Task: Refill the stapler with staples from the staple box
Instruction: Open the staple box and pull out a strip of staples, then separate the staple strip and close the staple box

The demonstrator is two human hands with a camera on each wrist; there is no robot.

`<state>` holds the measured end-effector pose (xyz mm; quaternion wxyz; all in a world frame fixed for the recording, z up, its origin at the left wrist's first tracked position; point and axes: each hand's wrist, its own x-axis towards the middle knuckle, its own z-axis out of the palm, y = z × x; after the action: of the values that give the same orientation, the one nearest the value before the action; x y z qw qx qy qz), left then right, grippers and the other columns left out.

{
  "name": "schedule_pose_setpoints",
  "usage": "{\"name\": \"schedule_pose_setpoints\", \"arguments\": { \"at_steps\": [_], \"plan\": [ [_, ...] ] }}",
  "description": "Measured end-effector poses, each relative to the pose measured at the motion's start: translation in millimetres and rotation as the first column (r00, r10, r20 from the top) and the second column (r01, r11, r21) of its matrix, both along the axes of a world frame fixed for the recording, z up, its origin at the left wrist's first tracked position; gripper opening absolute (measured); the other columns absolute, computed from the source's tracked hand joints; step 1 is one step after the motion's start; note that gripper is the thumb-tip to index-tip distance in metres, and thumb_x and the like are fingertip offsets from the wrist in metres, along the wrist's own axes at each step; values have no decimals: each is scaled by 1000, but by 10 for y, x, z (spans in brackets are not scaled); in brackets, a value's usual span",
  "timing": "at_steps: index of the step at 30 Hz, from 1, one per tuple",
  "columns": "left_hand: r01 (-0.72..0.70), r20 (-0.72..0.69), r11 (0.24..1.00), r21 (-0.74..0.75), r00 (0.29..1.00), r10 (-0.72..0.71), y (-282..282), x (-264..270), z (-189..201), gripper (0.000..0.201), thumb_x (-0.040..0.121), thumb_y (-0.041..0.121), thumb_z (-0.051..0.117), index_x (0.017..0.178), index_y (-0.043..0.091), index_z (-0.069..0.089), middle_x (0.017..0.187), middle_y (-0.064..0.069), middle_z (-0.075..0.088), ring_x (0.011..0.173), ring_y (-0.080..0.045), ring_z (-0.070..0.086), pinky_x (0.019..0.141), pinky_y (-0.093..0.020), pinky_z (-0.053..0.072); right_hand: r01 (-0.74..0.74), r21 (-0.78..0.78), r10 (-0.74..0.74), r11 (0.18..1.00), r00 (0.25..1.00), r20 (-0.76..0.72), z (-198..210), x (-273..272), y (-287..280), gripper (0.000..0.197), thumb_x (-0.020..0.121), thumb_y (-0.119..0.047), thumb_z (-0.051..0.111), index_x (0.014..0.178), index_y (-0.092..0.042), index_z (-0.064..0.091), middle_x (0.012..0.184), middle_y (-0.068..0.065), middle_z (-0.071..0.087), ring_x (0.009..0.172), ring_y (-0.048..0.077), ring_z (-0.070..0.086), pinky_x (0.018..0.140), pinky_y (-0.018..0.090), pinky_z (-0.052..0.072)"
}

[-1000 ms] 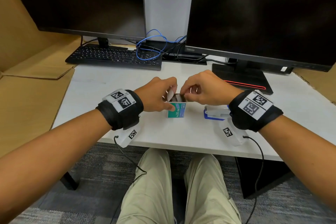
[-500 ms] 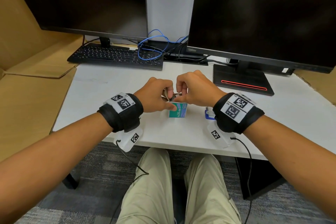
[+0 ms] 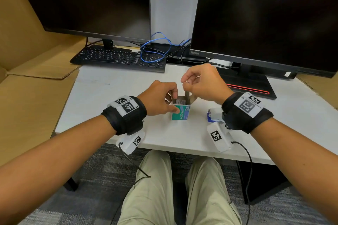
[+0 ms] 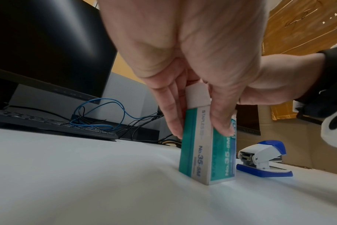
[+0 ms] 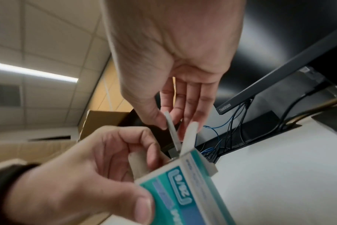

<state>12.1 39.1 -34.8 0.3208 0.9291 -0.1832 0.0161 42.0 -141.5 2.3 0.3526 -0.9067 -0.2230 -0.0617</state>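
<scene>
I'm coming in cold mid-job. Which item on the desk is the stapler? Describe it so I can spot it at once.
On the white table, in front of the right-hand monitor, look just right of the upright teal staple box the left hand holds. The stapler is the small, low, white-bodied tool with a blue base and blue cap, lying untouched.

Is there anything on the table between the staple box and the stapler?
Nothing visible: in the left wrist view only bare white table separates the upright staple box from the blue and white stapler.

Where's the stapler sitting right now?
In the head view the stapler sits on the white desk, right of the upright staple box, partly hidden under the right wrist.
</scene>
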Motion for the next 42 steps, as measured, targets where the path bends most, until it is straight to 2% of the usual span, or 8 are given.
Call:
{"name": "schedule_pose_setpoints", "arguments": {
  "at_steps": [7, 12, 15, 18, 23, 27, 35, 42],
  "plan": [
    [-62, -36, 988, -141, 998, 58, -3, -49, -7, 66, 64, 19, 88, 90, 21, 28, 96, -6, 68, 82, -20, 71, 65, -37, 63, -70, 142, 84, 987, 992, -98, 173, -39, -111, 20, 91, -4, 59, 105, -12, 69, 103, 15, 67, 76, 16, 76, 72, 33, 63],
    [-77, -76, 985, -156, 995, 66, 4, -55, 4, 55, 65, 13, 87, 75, 18, 33, 100, -12, 69, 89, -23, 72, 58, -41, 62, -73, -169, 73, 983, 997, -8, 166, -10, -195, 27, 92, -8, 51, 107, -20, 70, 99, 7, 67, 87, 19, 65, 75, 36, 58],
    [-45, -64, 990, -134, 997, 36, -12, -45, 5, 43, 67, 11, 86, 71, 14, 43, 99, -13, 69, 92, -27, 72, 43, -19, 51, -93, -269, 83, 959, 995, -51, 154, -23, -221, 27, 94, -8, 45, 105, -13, 69, 74, -8, 56, 67, 4, 52, 62, 21, 42],
    [-39, -83, 994, -104, 996, 30, -13, -35, -2, 31, 69, 12, 84, 79, 10, 55, 95, -5, 64, 90, -27, 70, 41, -11, 43, -62, -336, 55, 940, 998, -31, 103, 4, -257, 20, 94, -18, 50, 101, -9, 67, 85, -5, 61, 73, 6, 52, 60, 17, 38],
    [-4, -26, 999, -53, 1000, 3, -16, -22, -23, 24, 74, 28, 80, 85, 12, 65, 103, -2, 68, 94, -20, 66, 70, -16, 56, -105, -464, 76, 879, 994, -81, 34, 34, -306, 20, 91, -24, 59, 95, -10, 72, 89, 2, 67, 77, 14, 56, 62, 22, 43],
    [-101, -79, 992, -81, 992, 95, -10, 34, 3, 28, 76, 37, 76, 86, 13, 64, 111, -4, 67, 94, -23, 69, 85, -41, 59, -186, -436, 159, 881, 982, -98, 69, -26, -288, 22, 92, -31, 59, 102, -19, 74, 95, 1, 68, 79, 12, 55, 69, 28, 49],
    [-225, -408, 964, -145, 901, 149, 0, 80, 165, 66, 70, 26, 84, 124, 17, 47, 126, -6, 53, 103, -29, 69, 88, -47, 58, -290, -445, 272, 848, 957, -104, 45, -90, -215, 22, 90, -30, 65, 109, -25, 76, 107, -8, 71, 75, 4, 52, 61, 11, 36],
    [-118, -253, 992, -53, 962, 101, -70, 71, 308, 55, 65, 17, 87, 113, 12, 60, 105, -6, 71, 101, -24, 68, 91, -44, 57, -285, -463, 270, 839, 958, -99, 37, -85, -229, 25, 89, -37, 64, 109, -28, 76, 90, -16, 63, 78, 10, 54, 61, 12, 34]
  ]
}}
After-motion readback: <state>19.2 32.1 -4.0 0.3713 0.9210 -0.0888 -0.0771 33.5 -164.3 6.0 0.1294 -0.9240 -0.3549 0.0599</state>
